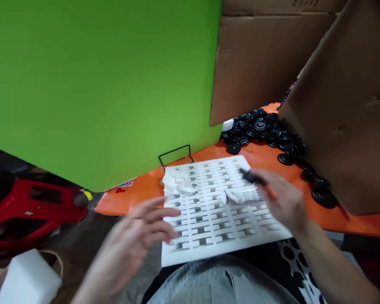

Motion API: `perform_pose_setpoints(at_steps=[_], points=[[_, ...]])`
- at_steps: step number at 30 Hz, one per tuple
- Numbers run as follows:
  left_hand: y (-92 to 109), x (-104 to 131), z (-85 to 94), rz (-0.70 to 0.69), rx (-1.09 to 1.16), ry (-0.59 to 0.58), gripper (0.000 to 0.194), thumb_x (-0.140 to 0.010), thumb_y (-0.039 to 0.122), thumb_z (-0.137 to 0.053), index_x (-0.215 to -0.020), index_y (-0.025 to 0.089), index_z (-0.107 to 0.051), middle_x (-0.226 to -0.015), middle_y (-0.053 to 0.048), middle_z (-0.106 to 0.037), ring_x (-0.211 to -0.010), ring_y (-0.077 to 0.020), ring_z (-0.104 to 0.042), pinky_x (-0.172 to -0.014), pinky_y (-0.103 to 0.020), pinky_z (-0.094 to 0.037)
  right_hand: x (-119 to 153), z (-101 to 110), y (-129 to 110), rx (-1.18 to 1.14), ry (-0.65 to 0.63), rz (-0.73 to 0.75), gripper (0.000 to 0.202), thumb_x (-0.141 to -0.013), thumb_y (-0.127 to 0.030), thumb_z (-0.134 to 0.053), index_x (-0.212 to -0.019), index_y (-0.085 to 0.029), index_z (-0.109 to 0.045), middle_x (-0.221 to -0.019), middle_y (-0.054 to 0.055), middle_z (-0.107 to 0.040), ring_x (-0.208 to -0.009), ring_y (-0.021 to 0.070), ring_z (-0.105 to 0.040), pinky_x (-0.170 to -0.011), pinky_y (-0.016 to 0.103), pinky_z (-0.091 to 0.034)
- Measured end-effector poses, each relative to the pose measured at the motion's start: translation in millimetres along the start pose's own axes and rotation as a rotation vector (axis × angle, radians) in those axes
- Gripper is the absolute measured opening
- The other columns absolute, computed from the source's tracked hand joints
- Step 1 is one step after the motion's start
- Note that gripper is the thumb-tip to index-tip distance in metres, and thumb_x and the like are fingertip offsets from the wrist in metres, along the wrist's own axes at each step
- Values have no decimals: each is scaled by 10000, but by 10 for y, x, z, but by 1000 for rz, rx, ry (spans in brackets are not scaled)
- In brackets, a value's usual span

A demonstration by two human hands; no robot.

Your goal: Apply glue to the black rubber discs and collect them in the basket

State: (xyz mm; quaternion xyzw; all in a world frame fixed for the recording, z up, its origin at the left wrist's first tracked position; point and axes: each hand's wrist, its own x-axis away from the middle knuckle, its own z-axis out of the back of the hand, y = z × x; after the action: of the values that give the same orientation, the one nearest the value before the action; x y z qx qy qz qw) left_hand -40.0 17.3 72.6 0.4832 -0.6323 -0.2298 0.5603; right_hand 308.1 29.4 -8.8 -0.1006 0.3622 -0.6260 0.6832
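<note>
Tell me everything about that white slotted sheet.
The white slotted sheet is rectangular, perhaps foam or plastic, with rows of short openings. It lies nearly flat, near edge jutting past the orange surface. Crumpled white wrapping and a clear packet lie on or just above it. Whether the left hand or right hand touches it is unclear.

You've got room over the white tray (183,255) btwn your L hand (142,230) and R hand (283,198); only the clear bag (240,195) and crumpled wrap (177,180) lie on top. Fwd, the green board (104,84) blocks you, w/ a wire stand (174,151) before it. On your R, a cardboard flap (345,126) + black discs (259,126).
</note>
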Motion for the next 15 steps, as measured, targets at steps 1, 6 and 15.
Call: perform_pose_setpoints(at_steps=[1,6,15], points=[[-195,-1,-127,122,-3,-259,518,-669,379,-803,-1140,201,-682,-1076,-179,-710,-760,-313,-691,-625,-429,-564,135,-66,-215,-25,-108,234,414,-941,-272,-512,-1350,-290,-577,-1380,31,-607,-1232,243,-581,-1062,404,-454],[-828,-215,-497,253,21,-537,342,-831,333,-685,-1131,177,-627,-863,-91,-703,-630,-191,-673,-569,-279,-498,387,-293,-607,45,-377,548,564,-964,-209,-469,-1506,-321,-357,-1502,28,-483,-1318,231,-506,-1087,463,-424],[-760,-202,-177,120,-152,-364,355,-803,267,-710,-1132,191,-601,-992,-62,-677,-731,-160,-656,-597,-241,-494,61,-172,32,323,-400,206,446,-948,-303,-448,-1386,-251,-511,-1302,99,-634,-1195,308,-576,-1083,596,-355]])
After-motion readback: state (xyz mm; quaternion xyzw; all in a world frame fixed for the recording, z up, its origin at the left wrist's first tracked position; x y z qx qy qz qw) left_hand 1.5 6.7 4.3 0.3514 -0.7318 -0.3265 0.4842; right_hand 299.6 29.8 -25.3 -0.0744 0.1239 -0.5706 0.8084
